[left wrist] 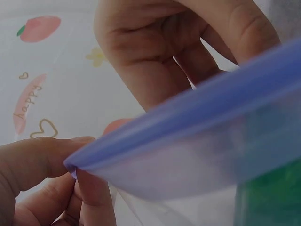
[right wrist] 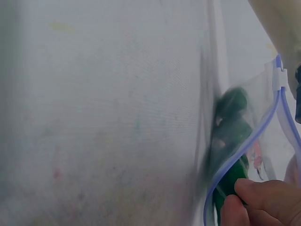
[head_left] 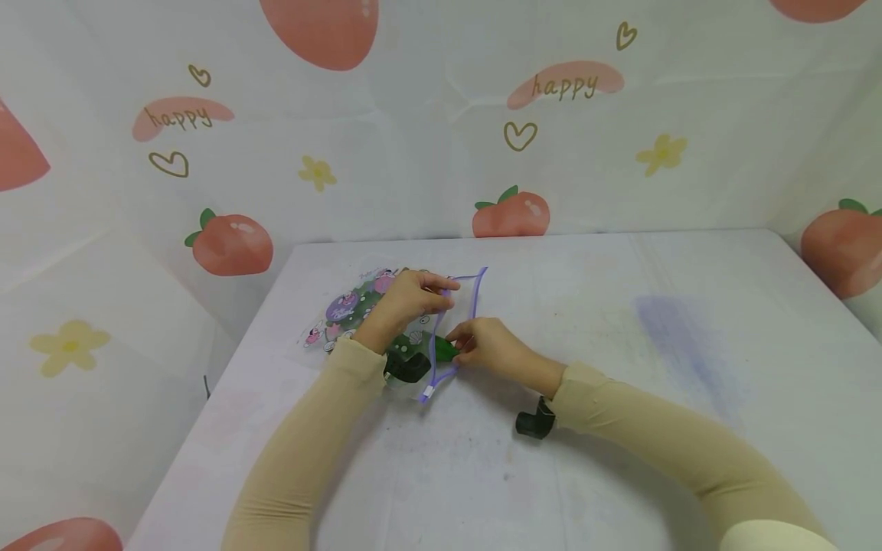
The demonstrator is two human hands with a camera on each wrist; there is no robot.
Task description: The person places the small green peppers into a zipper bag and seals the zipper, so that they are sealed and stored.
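Observation:
A clear slider zip bag (head_left: 342, 308) with purple edging and cartoon prints lies tilted on the table, its mouth open to the right. My left hand (head_left: 413, 300) pinches the purple edge (left wrist: 136, 134) at the far side of the mouth, between thumb and fingers. My right hand (head_left: 492, 346) pinches a glossy, smooth, long green thing (head_left: 446, 349) at the mouth, part of it inside the bag. Through the plastic, more dark green rounded things (right wrist: 233, 102) show in the right wrist view. The white slider (head_left: 428, 392) sits at the near end of the zip.
A white table (head_left: 586, 490) carries a bluish smudge (head_left: 678, 344) on its right side. Behind it hangs a white cloth (head_left: 413, 130) printed with peaches, hearts and flowers. Black wrist mounts (head_left: 536, 423) stick out below the sleeves.

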